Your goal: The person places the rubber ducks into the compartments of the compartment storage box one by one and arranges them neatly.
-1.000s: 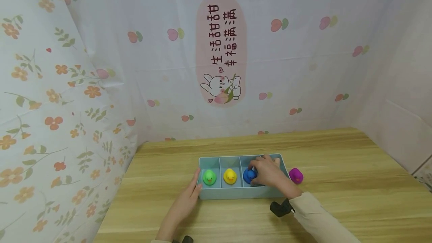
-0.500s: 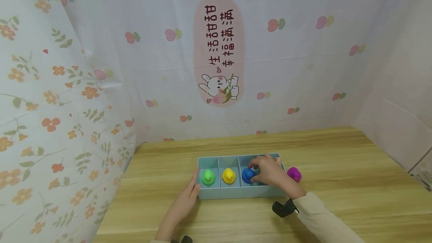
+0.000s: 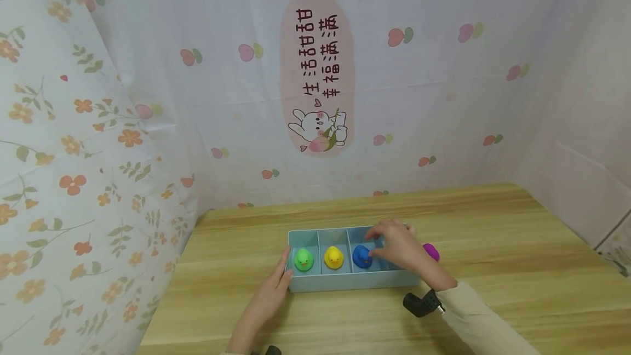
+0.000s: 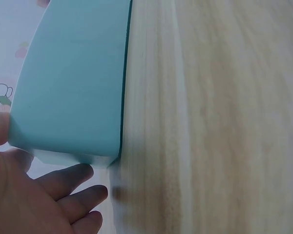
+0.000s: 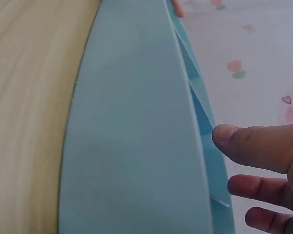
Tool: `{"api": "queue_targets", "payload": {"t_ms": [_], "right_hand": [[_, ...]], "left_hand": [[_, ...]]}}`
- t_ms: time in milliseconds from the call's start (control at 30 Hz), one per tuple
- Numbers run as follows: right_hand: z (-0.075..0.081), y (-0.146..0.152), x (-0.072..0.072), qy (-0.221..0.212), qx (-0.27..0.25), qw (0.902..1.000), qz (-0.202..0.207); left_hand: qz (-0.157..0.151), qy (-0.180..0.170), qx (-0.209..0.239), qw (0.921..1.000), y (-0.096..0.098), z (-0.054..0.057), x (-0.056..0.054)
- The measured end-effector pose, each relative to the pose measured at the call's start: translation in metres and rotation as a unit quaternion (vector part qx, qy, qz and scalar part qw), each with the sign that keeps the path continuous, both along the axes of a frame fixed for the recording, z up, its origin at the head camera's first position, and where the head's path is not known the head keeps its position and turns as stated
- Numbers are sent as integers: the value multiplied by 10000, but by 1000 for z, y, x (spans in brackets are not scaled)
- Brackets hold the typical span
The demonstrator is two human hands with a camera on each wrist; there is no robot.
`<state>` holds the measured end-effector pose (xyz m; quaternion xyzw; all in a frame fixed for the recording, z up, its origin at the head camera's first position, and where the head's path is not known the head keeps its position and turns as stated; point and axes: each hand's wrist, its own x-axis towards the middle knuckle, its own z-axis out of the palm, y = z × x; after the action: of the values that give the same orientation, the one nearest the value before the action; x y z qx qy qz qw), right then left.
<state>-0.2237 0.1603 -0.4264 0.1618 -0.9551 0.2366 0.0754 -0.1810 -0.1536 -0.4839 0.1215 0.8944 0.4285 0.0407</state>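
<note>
A light blue divided box (image 3: 355, 281) stands on the table. In its compartments, from the left, sit a green toy duck (image 3: 303, 260), a yellow toy duck (image 3: 333, 258) and a blue toy duck (image 3: 362, 257). My right hand (image 3: 400, 246) is over the right part of the box, thumb and forefinger spread apart beside the blue duck; it hides much of the rightmost compartment. My left hand (image 3: 273, 281) rests against the box's left end, fingers along the end wall and thumb at the front corner. In the left wrist view, several fingers (image 4: 78, 202) extend past the end.
To the right of the box, a purple toy duck (image 3: 431, 251) lies on the wooden table (image 3: 508, 267), partly hidden behind my right wrist. A printed cloth (image 3: 236, 125) hangs behind the table, and a flowered one (image 3: 74, 179) hangs at the left.
My right thumb and fingers have opened off the blue duck, and the hand has risen slightly to the right. The duck stays in its compartment; my left hand keeps its place.
</note>
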Motion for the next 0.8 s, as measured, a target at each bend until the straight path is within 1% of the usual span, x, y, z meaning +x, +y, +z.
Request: {"api": "queue_targets", "payload": {"t_ms": [133,233,433,633,800], "right_hand": [[1,4,0,104,-10,9999,-24],[0,9,0,149,-130,9998,-51],[-2,24,0,21,-477,9987,-153],[-4,40,2,100,-424,9987,-250],[-3,53,5,113,-443,9986,-261]], "left_hand": [[-15,12,11,10000,0,-1,-1],[-20,17,10,10000,-1,-1,-1],[-10,-30,58,10000,1,0,-1],[-20,-61,39,10000,2,0,-2],[7,-91,-4,10000,2,0,-1]]}}
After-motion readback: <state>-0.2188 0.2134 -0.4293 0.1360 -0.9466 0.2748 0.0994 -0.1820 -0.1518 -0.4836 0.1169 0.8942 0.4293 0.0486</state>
